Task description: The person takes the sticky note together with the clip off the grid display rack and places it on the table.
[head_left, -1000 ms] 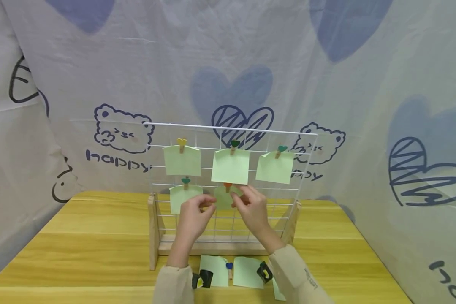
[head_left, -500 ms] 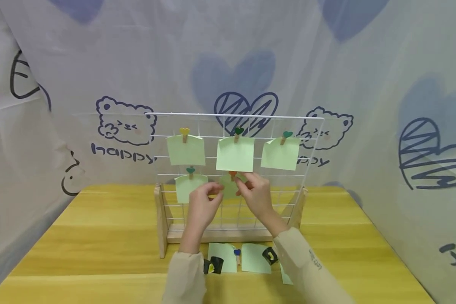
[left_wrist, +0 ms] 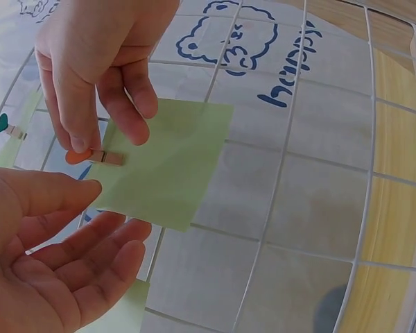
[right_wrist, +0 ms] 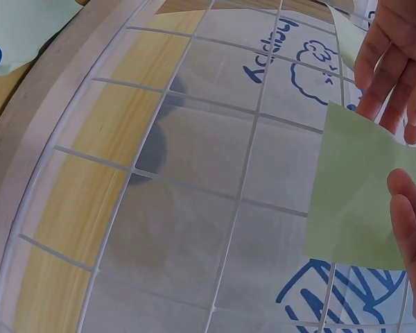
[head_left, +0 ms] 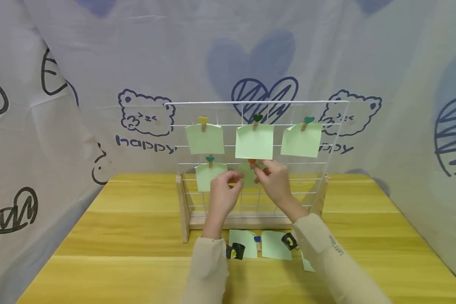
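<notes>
A white wire grid (head_left: 313, 163) stands in a wooden base (head_left: 243, 222), with pale green sticky notes clipped on it. My right hand (head_left: 275, 180) pinches a small clothespin with an orange heart (left_wrist: 78, 155) at the top edge of the lower middle sticky note (left_wrist: 177, 159). At that note's left edge is my left hand (head_left: 225, 190); its thumb lies at the front of the corner and its curled fingers reach along the edge. Above hangs another note (head_left: 254, 141) under a dark green heart clothespin (head_left: 257, 119).
Notes hang at upper left (head_left: 205, 139), upper right (head_left: 302, 140) and lower left (head_left: 209, 176). On the yellow wooden table (head_left: 137, 236), before the base, lie more loose notes (head_left: 276, 245) and a blue heart clothespin (head_left: 257, 242). A printed cloth (head_left: 197, 67) hangs behind.
The head view has shifted, so the grid appears farther right and higher. Both hands keep their places at the lower middle note; the right thumb and fingers remain at the orange heart clothespin.
</notes>
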`<state>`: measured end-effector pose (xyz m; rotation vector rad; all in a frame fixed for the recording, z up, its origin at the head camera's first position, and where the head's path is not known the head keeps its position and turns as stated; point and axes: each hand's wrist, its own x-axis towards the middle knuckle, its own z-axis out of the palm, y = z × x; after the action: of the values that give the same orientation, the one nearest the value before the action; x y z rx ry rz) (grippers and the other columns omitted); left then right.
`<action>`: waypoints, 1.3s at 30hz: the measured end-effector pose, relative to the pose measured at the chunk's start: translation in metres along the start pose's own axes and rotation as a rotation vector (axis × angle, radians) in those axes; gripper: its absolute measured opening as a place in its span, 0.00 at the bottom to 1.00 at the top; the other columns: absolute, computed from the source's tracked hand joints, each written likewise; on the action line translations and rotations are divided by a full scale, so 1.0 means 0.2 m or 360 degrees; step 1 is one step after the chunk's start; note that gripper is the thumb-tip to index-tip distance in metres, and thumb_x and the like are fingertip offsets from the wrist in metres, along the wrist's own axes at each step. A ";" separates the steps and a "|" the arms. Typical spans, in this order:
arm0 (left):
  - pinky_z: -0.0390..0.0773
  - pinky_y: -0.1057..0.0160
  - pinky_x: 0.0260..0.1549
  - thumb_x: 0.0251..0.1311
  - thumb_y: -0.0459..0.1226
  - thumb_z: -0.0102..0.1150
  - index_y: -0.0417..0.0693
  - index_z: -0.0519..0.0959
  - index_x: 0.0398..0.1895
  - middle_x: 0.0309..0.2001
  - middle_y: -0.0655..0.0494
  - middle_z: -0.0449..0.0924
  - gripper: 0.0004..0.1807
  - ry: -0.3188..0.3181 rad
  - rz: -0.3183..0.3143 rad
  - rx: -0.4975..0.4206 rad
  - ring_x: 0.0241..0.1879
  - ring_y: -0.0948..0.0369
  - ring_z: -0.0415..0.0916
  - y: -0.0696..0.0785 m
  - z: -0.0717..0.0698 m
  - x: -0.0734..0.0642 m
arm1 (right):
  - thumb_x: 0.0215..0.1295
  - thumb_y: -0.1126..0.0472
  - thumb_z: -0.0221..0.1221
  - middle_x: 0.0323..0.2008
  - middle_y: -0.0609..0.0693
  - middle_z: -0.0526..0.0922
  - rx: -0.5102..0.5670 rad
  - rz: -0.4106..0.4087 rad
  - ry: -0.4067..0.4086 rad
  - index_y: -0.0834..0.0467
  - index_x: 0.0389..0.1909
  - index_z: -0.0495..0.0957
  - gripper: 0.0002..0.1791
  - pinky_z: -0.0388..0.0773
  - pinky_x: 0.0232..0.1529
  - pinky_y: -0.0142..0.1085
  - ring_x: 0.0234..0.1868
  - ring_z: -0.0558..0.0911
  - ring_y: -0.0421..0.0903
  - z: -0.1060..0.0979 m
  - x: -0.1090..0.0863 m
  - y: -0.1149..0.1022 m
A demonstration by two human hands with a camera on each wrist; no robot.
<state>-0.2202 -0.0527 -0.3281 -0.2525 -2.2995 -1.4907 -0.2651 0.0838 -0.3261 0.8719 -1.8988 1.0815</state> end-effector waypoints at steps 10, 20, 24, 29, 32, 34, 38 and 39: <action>0.77 0.67 0.31 0.52 0.26 0.54 0.36 0.79 0.34 0.36 0.46 0.80 0.07 0.0036 0.0028 -0.0020 0.34 0.55 0.77 0.00 0.09 0.03 | 0.50 0.76 0.60 0.23 0.61 0.80 -0.0047 -0.0022 0.0030 0.71 0.31 0.79 0.06 0.64 0.11 0.21 0.10 0.74 0.44 -0.05 -0.01 0.03; 0.74 0.69 0.20 0.49 0.22 0.54 0.34 0.80 0.29 0.28 0.46 0.80 0.06 0.0181 0.0116 -0.0018 0.23 0.58 0.75 -0.01 0.11 0.04 | 0.50 0.75 0.61 0.21 0.59 0.80 -0.0054 -0.0055 0.0058 0.70 0.29 0.80 0.05 0.67 0.12 0.24 0.10 0.73 0.43 -0.04 0.01 0.03; 0.72 0.70 0.18 0.48 0.22 0.54 0.34 0.80 0.27 0.26 0.46 0.80 0.05 0.0219 0.0151 -0.0002 0.20 0.59 0.74 -0.02 0.11 0.05 | 0.49 0.76 0.61 0.20 0.58 0.80 -0.0033 -0.0057 0.0078 0.70 0.28 0.80 0.04 0.66 0.12 0.24 0.09 0.73 0.43 -0.03 0.01 0.03; 0.73 0.68 0.19 0.48 0.22 0.55 0.34 0.80 0.26 0.27 0.46 0.80 0.05 0.0248 0.0155 0.0008 0.21 0.57 0.74 -0.02 0.09 0.04 | 0.47 0.76 0.62 0.16 0.57 0.77 0.0008 -0.0071 0.0132 0.71 0.26 0.80 0.03 0.64 0.10 0.24 0.08 0.72 0.43 -0.01 0.01 0.02; 0.73 0.68 0.19 0.48 0.22 0.55 0.35 0.80 0.26 0.26 0.46 0.80 0.06 0.0249 0.0148 0.0009 0.21 0.57 0.74 -0.03 0.09 0.04 | 0.47 0.76 0.62 0.17 0.57 0.78 0.0020 -0.0062 0.0147 0.70 0.26 0.80 0.03 0.64 0.10 0.24 0.08 0.71 0.42 0.00 0.02 0.01; 0.73 0.68 0.19 0.49 0.22 0.55 0.34 0.80 0.27 0.26 0.46 0.80 0.05 0.0247 0.0146 0.0009 0.21 0.57 0.74 -0.03 0.08 0.04 | 0.48 0.75 0.62 0.18 0.57 0.78 0.0021 -0.0054 0.0152 0.70 0.26 0.81 0.03 0.63 0.09 0.25 0.07 0.69 0.41 0.00 0.02 0.01; 0.73 0.68 0.20 0.49 0.22 0.55 0.35 0.80 0.27 0.26 0.46 0.80 0.06 0.0250 0.0143 0.0013 0.21 0.57 0.73 -0.03 0.08 0.04 | 0.47 0.74 0.63 0.15 0.56 0.78 -0.0031 -0.0055 0.0176 0.69 0.25 0.81 0.02 0.60 0.09 0.26 0.07 0.65 0.39 0.01 0.02 0.02; 0.73 0.68 0.20 0.49 0.22 0.55 0.35 0.80 0.27 0.26 0.46 0.80 0.06 0.0250 0.0144 0.0014 0.21 0.57 0.73 -0.03 0.08 0.04 | 0.47 0.74 0.63 0.15 0.55 0.78 -0.0049 -0.0058 0.0188 0.68 0.25 0.81 0.03 0.59 0.10 0.27 0.08 0.63 0.39 0.01 0.02 0.02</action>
<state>-0.2336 -0.0411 -0.3361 -0.2257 -2.1423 -1.4037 -0.2695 0.0835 -0.3249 0.8048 -1.7911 1.0562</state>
